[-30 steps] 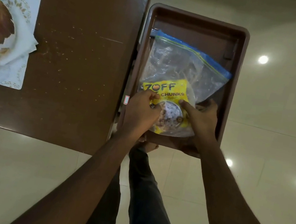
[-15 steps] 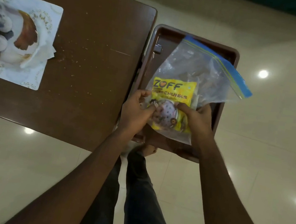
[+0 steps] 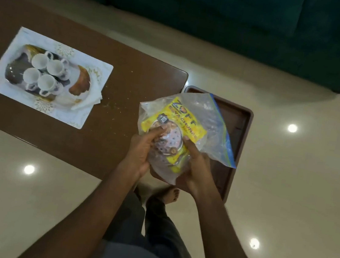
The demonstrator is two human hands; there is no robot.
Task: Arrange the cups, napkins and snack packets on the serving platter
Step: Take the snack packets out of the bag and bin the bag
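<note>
A clear zip bag [image 3: 214, 124] with a blue seal holds a yellow snack packet [image 3: 176, 127]. My left hand [image 3: 140, 153] and my right hand [image 3: 195, 173] both grip its lower end, holding it in the air above the near corner of the brown table [image 3: 118, 143]. On the table's left lies a white placemat [image 3: 88, 102] with the serving platter [image 3: 80, 83] on it. Several white cups [image 3: 46, 73] stand together on the platter. A white napkin [image 3: 93, 101] pokes out under the platter's right edge.
A brown plastic tray [image 3: 236, 139] stands to the right of the table, partly behind the bag. A dark green sofa [image 3: 247, 29] runs along the top. Glossy cream floor tiles surround the table, and my legs and a bare foot [image 3: 167, 195] show below the hands.
Both hands have lifted the bag with the snack packet out of the brown tray and carried it left, over the table's corner. The view has shifted, so the platter with cups now shows.
</note>
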